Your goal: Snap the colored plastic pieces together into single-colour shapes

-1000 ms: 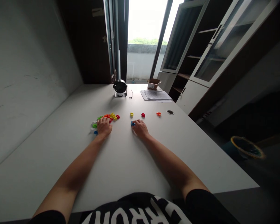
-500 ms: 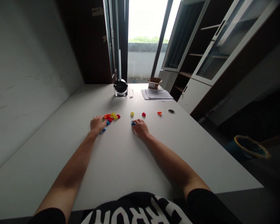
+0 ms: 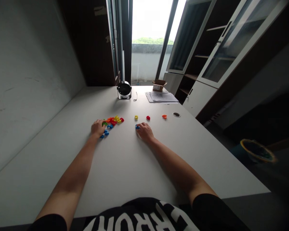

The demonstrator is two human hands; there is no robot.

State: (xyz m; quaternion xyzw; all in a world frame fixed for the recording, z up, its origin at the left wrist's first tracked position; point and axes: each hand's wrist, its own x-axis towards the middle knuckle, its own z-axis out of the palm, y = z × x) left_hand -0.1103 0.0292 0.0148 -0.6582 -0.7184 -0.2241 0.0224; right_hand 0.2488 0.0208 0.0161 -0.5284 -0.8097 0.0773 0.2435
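My left hand (image 3: 98, 128) rests at the left end of a cluster of small plastic pieces (image 3: 114, 120) in red, orange, yellow and green, on a white table (image 3: 125, 166). Two blue pieces (image 3: 106, 132) lie right by its fingers, which hide whatever is beneath them. My right hand (image 3: 144, 132) sits further right, its fingertips over a blue piece (image 3: 137, 127). Beyond that hand stand a yellow piece (image 3: 136, 117), a red piece (image 3: 148, 117) and an orange piece (image 3: 164, 116), spaced apart in a row.
At the table's far end stand a small round desk fan (image 3: 124, 90) with a thin cable, a cardboard box (image 3: 159, 85) and a stack of papers (image 3: 161, 97). A cable grommet hole (image 3: 176, 115) sits at the right. A wall runs along the left edge.
My left hand has moved left across the cluster, and blue pieces now show beside its fingers. A green piece has shifted. My right hand and the separate pieces have stayed put.
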